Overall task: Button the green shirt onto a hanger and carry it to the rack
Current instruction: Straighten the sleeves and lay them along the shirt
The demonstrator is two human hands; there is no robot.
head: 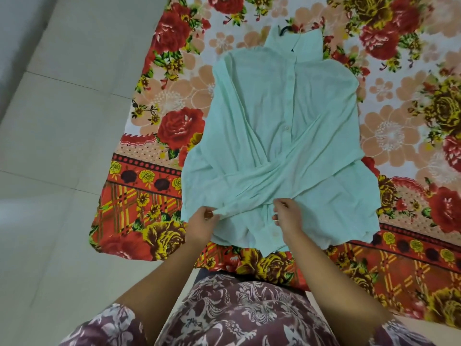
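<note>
A green shirt lies flat on a sheet; at lower centre, left hand and right hand each pinch its crossed sleeves, seemingly to uncover the buttons.

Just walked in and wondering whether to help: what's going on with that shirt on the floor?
A person faces the green shirt, laid flat on a floral sheet on the tiled floor, a hanger hook poking out at its collar. The sleeves lie crossed over the front. The left hand pinches a sleeve end; the right hand pinches fabric by the button strip near the hem. No rack is in view.
</note>
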